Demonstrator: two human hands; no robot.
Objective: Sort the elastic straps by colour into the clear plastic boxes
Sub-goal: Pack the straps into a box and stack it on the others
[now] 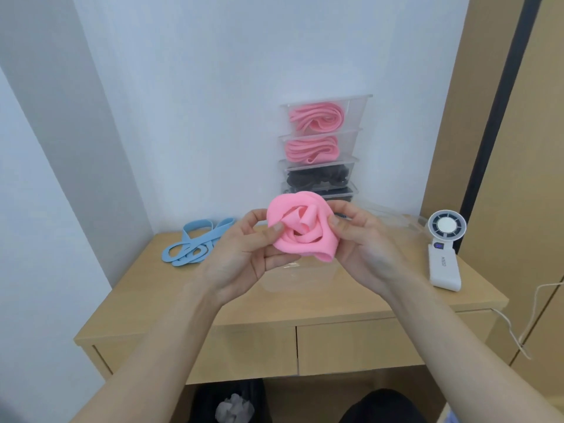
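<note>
Biggest thing here is the light wood desk (146, 303), two drawers across its front, pushed up against a white wall. At 3 o'clock there's a tall panel in the same wood colour (500, 117).

At 12 o'clock on the desk, right by the wall, is a stack of clear boxes (357, 115), four high. The top two each have a rolled pink band (317, 117) inside, and the bottom two have dark straps (317, 176). Could be black or dark grey, hard to say through the plastic.

Both forearms come in from 6 o'clock and meet mid-frame. The left hand (244, 251) and right hand (363, 242) hold the pink strap (302, 230) between them, left at its 9 o'clock side and right at its 3 o'clock side. The fingers (276, 229) of each hand are curled in, thumbs pinching the edges. The strap is coiled up loosely, kind of like a rose, and it's up off the desk.

Directly under it, towards 6 o'clock, is an open clear box (293, 280) on the desk, mostly hidden by the hands, so I can't tell what's in it.

At 9 o'clock from the hands, a loose tangle of blue straps (195, 242) lies flat on the desk, well apart from the boxes.

At 3 o'clock, near the desk edge, there's a small white handheld fan (445, 251) lying on its back, with a little lit display.

Thin pale cable (525, 326) dangles off at 4 o'clock.
</note>
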